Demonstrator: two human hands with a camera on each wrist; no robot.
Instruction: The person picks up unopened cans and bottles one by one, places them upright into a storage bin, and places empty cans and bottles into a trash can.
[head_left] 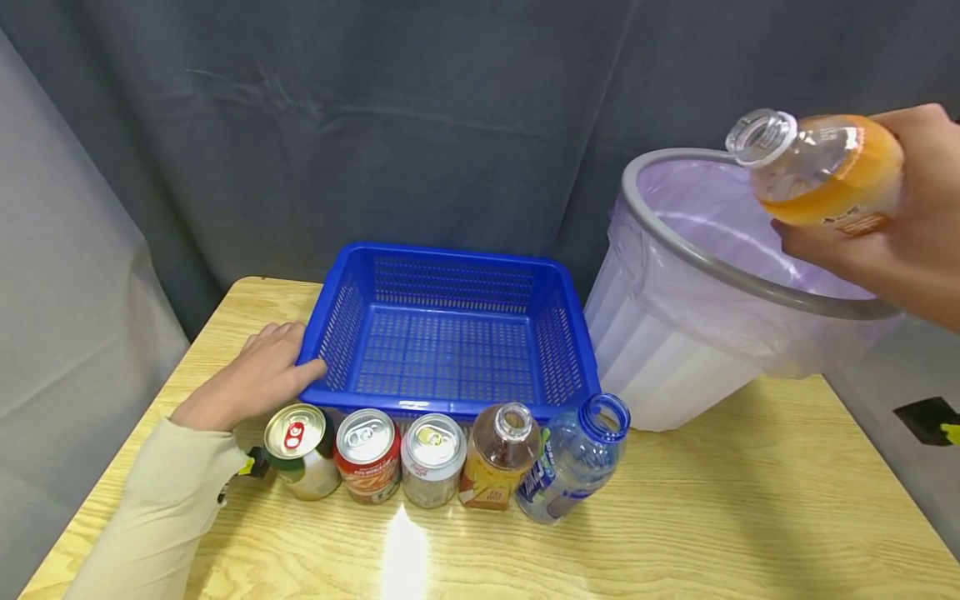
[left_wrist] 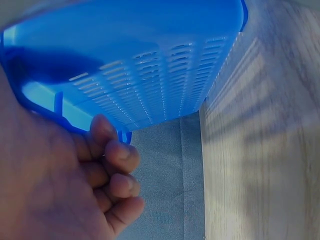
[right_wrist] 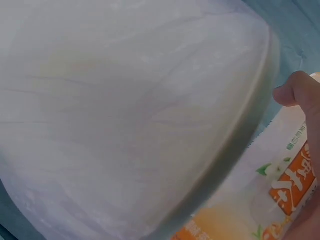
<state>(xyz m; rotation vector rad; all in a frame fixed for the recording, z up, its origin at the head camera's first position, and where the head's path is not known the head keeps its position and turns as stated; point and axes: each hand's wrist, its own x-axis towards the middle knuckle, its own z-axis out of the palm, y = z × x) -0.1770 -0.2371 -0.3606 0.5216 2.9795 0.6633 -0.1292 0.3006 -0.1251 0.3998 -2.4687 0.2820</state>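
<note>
Before dark grey drapery point(head_left: 375, 125), my feed shows me the right hand point(head_left: 926, 200) gripping an orange-labelled clear plastic bottle point(head_left: 832, 173), neck pointing leftward from it at the mouth of a lined white bin point(head_left: 667, 342), while the far-off left hand point(head_left: 258, 371) holds a rectangular blue plastic basket point(head_left: 450, 253).

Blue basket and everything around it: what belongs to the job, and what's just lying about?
Seems part of the job:
orange-labelled bottle in right hand
lined bin
blue basket, left hand at its rim
probably three cans, two other bottles

Just background, apparently:
dark curtain
table
</note>
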